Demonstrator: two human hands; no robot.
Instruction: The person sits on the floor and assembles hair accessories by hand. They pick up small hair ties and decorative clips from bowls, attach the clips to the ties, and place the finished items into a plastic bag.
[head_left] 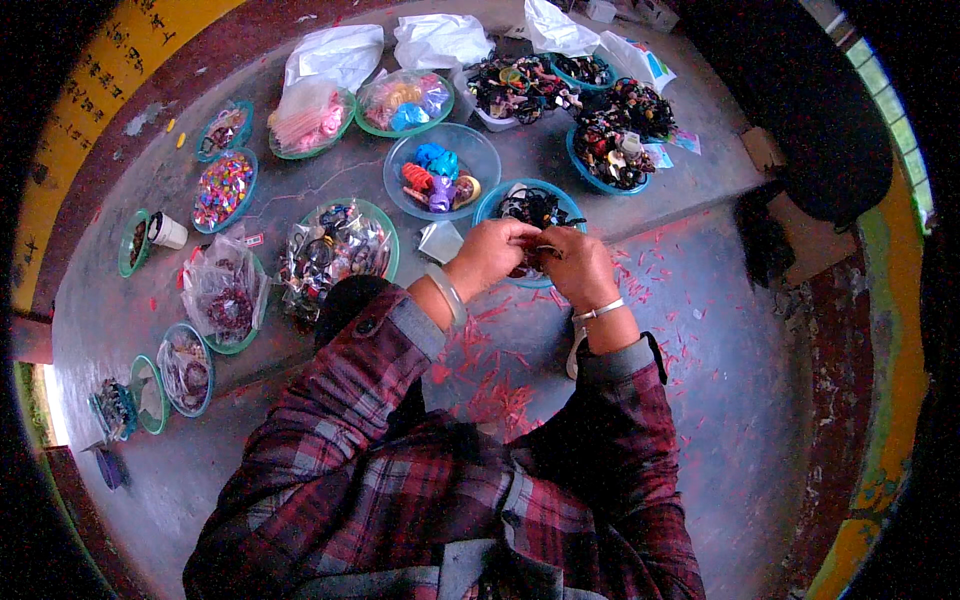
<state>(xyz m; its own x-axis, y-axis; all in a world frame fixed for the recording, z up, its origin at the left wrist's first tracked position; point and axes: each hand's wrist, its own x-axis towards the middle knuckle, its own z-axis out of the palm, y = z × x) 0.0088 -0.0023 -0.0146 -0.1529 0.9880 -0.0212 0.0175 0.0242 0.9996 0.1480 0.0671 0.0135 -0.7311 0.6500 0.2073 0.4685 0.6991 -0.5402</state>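
My left hand [490,257] and my right hand [577,265] meet over the near side of a blue basin [483,208]. The fingers of both are closed and pinched together, almost touching. Between them is something small and dark that I cannot make out. Black cord-like bands [535,205] lie in the basin behind my fingers, partly hidden by them. A small white packet [440,241] lies left of the basin, beside my left wrist. Under my right wrist shows a pale curved object [574,352], mostly covered by my arm.
A clear blue bowl [396,160] with colourful pieces stands beyond my hands. Dark bands with ornaments fill a blue bowl [580,170] at right. Left of me stand a green basin [393,245] of bagged pieces and a bowl of beads [222,190]. Red scraps [500,395] litter the floor.
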